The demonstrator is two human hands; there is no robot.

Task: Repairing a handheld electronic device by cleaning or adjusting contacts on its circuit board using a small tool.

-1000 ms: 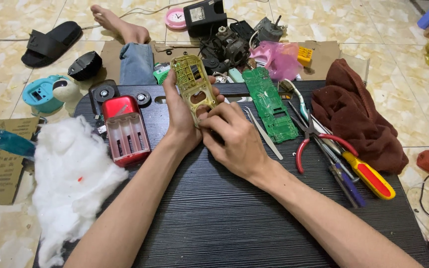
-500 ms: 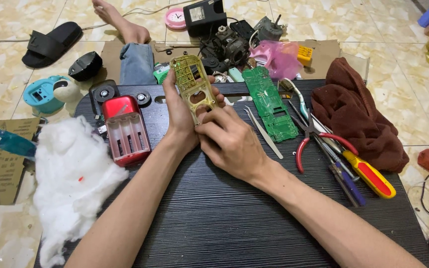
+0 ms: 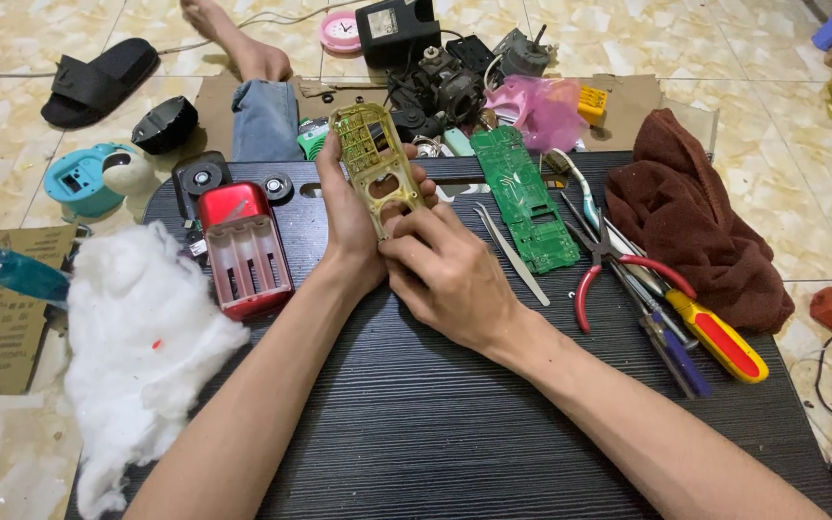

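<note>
A gold-coloured plastic device frame (image 3: 377, 164) with cut-out openings stands upright over the black ribbed board (image 3: 455, 424). My left hand (image 3: 349, 226) grips it from behind and from the left. My right hand (image 3: 450, 274) pinches its lower end with thumb and fingertips. Just right of the hands lie metal tweezers (image 3: 512, 255) and a long green circuit board (image 3: 524, 197). A red battery case (image 3: 243, 248) with empty slots lies to the left of my left wrist.
Red-handled pliers (image 3: 609, 274), a yellow-and-red screwdriver (image 3: 715, 332), a blue-handled screwdriver (image 3: 671, 347) and a brown cloth (image 3: 700, 226) lie at the right. White stuffing (image 3: 142, 347) sits at the left, black device parts (image 3: 440, 91) at the back, a black sandal (image 3: 98, 77) on the tiled floor.
The gold frame and both hands have barely shifted; the grip stays the same.
</note>
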